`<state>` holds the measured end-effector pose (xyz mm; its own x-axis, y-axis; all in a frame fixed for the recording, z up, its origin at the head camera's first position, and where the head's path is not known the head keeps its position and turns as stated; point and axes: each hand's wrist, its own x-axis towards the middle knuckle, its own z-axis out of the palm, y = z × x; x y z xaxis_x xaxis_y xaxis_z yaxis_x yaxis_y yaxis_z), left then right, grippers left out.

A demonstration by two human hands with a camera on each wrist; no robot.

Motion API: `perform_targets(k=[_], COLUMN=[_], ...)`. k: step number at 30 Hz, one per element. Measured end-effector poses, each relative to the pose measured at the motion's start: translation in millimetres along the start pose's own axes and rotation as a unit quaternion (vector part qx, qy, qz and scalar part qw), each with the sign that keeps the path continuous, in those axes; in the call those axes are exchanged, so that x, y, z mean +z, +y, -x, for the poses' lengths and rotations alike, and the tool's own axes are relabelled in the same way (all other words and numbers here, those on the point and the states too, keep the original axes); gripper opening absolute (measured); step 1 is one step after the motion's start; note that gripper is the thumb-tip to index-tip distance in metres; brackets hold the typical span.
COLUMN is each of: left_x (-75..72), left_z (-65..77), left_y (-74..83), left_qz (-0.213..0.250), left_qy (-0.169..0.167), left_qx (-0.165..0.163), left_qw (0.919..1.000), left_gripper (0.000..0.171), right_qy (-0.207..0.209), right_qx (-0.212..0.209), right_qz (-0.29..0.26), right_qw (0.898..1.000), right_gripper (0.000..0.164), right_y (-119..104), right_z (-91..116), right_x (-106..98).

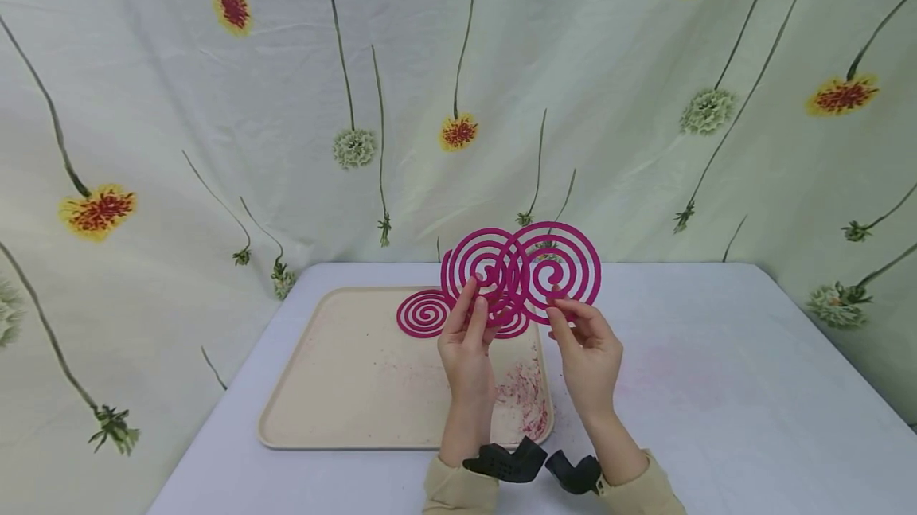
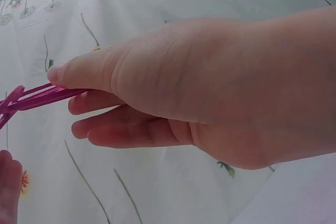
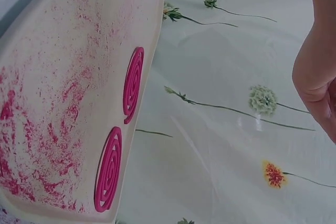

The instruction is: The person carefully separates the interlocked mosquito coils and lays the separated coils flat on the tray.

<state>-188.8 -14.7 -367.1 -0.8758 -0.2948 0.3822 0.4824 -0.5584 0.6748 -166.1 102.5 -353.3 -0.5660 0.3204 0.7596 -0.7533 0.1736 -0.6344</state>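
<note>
In the head view my left hand [image 1: 466,360] pinches a magenta mosquito coil [image 1: 489,232] near its middle, thumb and fingers on either face. My right hand [image 1: 591,356] pinches the lower edge of another magenta coil [image 1: 598,273] between thumb and fingers. Both coils are held up above the tray, their inner sides overlapping. Edge-on in the left wrist view, the magenta strips [image 2: 50,97] stick out from between my left thumb and fingers and cross at the far left. The right wrist view shows only part of my right hand [image 3: 320,85].
A beige tray [image 1: 344,380] lies on the white-covered table [image 1: 716,372], with magenta crumbs over its right part. Two more coils lie near its far edge, one coil [image 3: 134,85] beside another coil [image 3: 108,171]. A flower-print cloth [image 1: 609,61] hangs behind.
</note>
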Motion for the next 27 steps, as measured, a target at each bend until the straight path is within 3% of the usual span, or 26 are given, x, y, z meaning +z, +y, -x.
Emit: perform_targets(k=[8, 11, 15, 20, 27], left_x=[-2.0, -8.1, -20.0, -35.5, -45.7], left_z=[-0.6, -3.7, -9.9, -15.5, -16.7], left_y=[1.4, 2.4, 8.6, 20.7, 28.8], left_qz=[-0.046, -0.092, -0.166, -0.22, -0.278], left_qy=[0.0, -0.028, -0.081, -0.139, -0.159], left_qx=[0.018, 0.039, 0.058, 0.038, -0.005], left_qw=[0.9988, 0.9946, 0.9811, 0.9647, 0.9472], left_gripper=[0.03, 0.03, 0.033, 0.03, 0.028], right_qy=[-0.024, -0.047, -0.104, -0.196, -0.299], right_qx=[-0.01, 0.003, 0.054, 0.129, 0.188], right_qz=[0.008, -0.006, -0.016, 0.001, 0.037], right_qw=[1.0, 0.999, 0.993, 0.972, 0.935], right_gripper=[0.023, 0.027, 0.032, 0.037, 0.037], right_y=[11.4, 23.3, 28.8, 29.4, 31.1], right_z=[-2.4, -5.5, -13.6, -23.7, -33.8], right_x=[-5.7, -14.2, -29.9, -50.8, -72.6])
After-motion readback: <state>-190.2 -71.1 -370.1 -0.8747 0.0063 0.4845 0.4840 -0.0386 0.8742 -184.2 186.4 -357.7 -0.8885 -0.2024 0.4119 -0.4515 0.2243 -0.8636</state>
